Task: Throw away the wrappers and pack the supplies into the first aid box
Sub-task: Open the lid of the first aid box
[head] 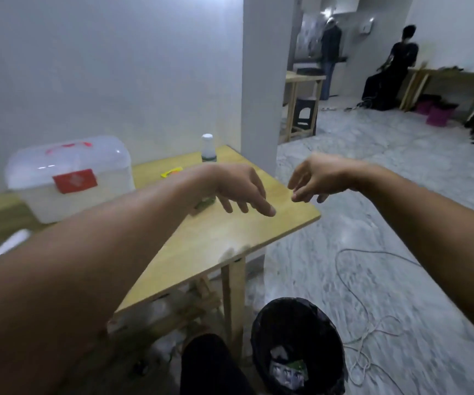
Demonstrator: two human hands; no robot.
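A translucent white first aid box (67,178) with a red label and red handle stands shut on the wooden table (230,232) at the left. My left hand (241,192) hovers over the table's right part, fingers apart and hanging down, holding nothing. My right hand (315,178) hangs beyond the table's right edge, fingers loosely curled and empty. A white-capped bottle (208,148) stands behind my left wrist. A yellow wrapper (171,172) lies near it. A greenish item (206,203) peeks out under my left hand. A white roll (8,245) lies at the left edge.
A black-lined bin (298,346) with wrappers inside stands on the floor below the table's right corner. A white cable (364,309) loops across the marble floor. A white pillar (261,81) rises behind the table. People and other tables are far at the back right.
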